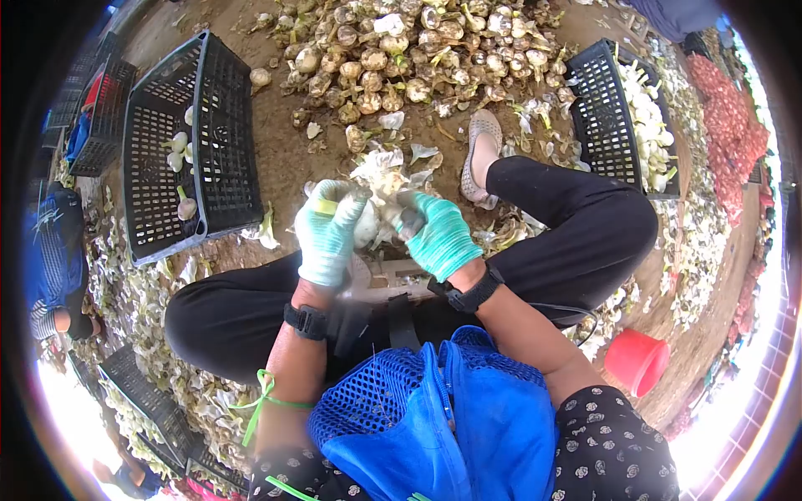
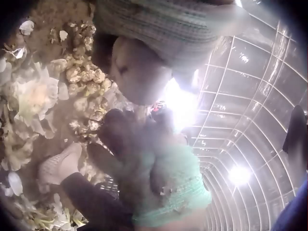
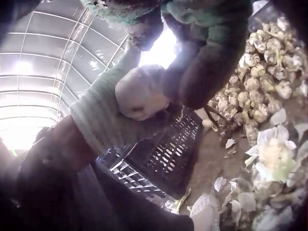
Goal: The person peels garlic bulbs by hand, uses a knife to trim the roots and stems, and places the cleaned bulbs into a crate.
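A pale garlic bulb [image 3: 142, 91] is in the grip of my left hand [image 1: 328, 234], which wears a green-and-white knit glove. The bulb's round, whitish face shows a small dark spot in the left wrist view. My right hand [image 1: 439, 236], in a green glove with dark fingertips, is right beside the bulb. Its bent fingers [image 3: 197, 77] overlap the bulb's edge in the right wrist view; I cannot tell whether they pinch its skin. Just beyond both hands lies a heap of peeled garlic skins [image 1: 380, 171].
Unpeeled garlic bulbs [image 1: 418, 50] are piled on the dirt floor ahead. A black crate [image 1: 230, 142] at left holds a few cleaned bulbs; another crate [image 1: 601, 117] at right holds many. A red bucket [image 1: 637, 362] stands at right. Loose skins [image 1: 209, 342] litter the ground.
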Tool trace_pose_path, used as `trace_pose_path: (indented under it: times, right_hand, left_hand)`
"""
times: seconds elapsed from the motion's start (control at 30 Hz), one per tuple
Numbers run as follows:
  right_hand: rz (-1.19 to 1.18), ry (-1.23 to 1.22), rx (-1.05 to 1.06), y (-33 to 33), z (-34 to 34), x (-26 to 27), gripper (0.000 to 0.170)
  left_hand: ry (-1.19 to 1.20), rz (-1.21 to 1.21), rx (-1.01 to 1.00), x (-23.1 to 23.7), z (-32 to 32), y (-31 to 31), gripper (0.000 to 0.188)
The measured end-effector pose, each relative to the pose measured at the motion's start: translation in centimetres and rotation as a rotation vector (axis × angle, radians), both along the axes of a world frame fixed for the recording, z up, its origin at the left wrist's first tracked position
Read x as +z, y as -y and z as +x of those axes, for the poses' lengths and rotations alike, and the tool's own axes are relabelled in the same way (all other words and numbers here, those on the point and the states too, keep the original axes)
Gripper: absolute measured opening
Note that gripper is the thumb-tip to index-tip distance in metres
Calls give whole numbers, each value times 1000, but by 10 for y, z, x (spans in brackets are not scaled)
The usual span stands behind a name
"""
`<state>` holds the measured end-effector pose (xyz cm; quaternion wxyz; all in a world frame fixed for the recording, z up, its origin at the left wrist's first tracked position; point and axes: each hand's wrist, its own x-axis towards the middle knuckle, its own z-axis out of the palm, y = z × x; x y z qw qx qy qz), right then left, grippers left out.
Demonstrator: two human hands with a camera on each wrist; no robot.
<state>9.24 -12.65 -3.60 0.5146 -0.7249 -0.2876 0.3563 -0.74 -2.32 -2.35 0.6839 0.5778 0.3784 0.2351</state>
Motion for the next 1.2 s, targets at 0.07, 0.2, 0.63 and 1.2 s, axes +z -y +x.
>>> trace_pose_path:
  times: [0.07,0.2,0.63,1.2]
  right_hand:
    - [-76,151,58,-2,-2,22,24]
    - [-123,110,116,-4,-1,20,22]
    - [-43,185,103,-16,1,24,27]
    - [-173,196,119,0,8,35,31]
  left_hand:
    - [-26,166,5,-2,2,1,26]
    - [-5,25,-15,11,2,5,29]
    - [194,-269,79,13,2,-3,42]
    - [192,-53,-91,5,4,-3,30]
